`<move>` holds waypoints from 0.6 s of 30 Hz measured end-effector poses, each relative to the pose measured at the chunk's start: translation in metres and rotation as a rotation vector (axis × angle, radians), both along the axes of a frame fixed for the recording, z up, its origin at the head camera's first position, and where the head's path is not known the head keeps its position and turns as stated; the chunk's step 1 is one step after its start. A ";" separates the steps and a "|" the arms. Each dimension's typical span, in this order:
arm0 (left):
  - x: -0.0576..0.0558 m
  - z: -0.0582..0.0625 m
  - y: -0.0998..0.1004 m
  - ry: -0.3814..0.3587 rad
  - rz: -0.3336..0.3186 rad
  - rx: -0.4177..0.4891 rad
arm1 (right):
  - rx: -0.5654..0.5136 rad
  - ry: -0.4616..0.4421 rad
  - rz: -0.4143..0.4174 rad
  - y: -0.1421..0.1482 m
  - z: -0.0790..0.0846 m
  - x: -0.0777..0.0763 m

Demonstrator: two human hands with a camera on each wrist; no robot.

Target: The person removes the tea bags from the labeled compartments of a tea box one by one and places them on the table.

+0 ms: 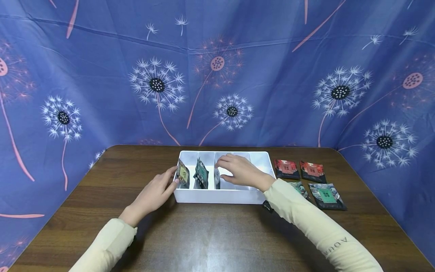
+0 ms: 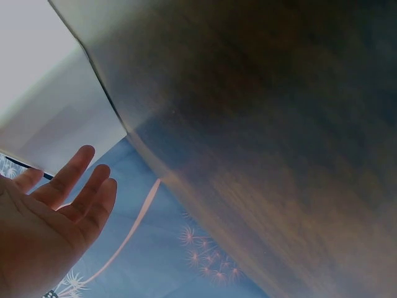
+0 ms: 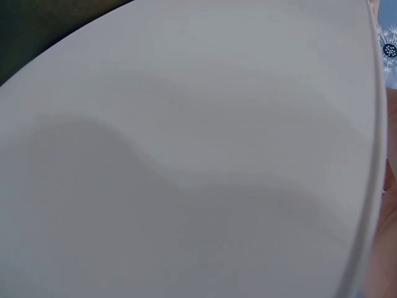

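A white divided box (image 1: pixel 217 196) stands on the table. My right hand (image 1: pixel 242 172) reaches into a middle compartment from the right, thumb and curled fingers at a small packet (image 1: pixel 217 179) standing edge-on by a divider. My left hand (image 1: pixel 154 192) is at the box's left end, fingers loosely extended and fingertips beside a yellow-labelled packet (image 1: pixel 183 174) upright in the leftmost compartment. A green-labelled packet (image 1: pixel 201 173) leans in the compartment between. In the left wrist view the left hand (image 2: pixel 56 211) has its fingers spread beside the box wall (image 2: pixel 68 118). The box side (image 3: pixel 186 149) fills most of the right wrist view.
Right of the box lie two red packets (image 1: pixel 287 169) (image 1: pixel 313 172) and a green-labelled packet (image 1: pixel 327 196). Another green packet (image 1: pixel 299 189) is partly covered by the right sleeve (image 1: pixel 306 211). A blue dandelion-print cloth (image 1: pixel 272 75) hangs behind the wooden table (image 1: pixel 204 234).
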State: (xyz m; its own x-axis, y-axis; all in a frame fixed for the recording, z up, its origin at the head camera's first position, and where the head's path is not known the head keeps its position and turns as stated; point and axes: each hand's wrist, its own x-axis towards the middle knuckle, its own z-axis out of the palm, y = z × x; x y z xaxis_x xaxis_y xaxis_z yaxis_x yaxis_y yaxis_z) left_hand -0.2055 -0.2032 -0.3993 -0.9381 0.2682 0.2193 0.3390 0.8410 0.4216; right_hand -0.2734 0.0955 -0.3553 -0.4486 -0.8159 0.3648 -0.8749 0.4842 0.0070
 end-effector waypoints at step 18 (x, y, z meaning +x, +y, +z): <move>-0.001 -0.001 0.000 0.005 -0.001 0.003 | 0.032 -0.001 -0.013 -0.005 -0.003 -0.002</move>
State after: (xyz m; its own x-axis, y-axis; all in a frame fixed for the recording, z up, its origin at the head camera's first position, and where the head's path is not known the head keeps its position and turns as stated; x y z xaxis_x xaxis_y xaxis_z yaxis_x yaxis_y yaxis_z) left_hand -0.2061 -0.2036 -0.4006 -0.9367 0.2684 0.2247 0.3419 0.8395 0.4224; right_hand -0.2759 0.0901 -0.3586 -0.4599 -0.8211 0.3380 -0.8684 0.4953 0.0216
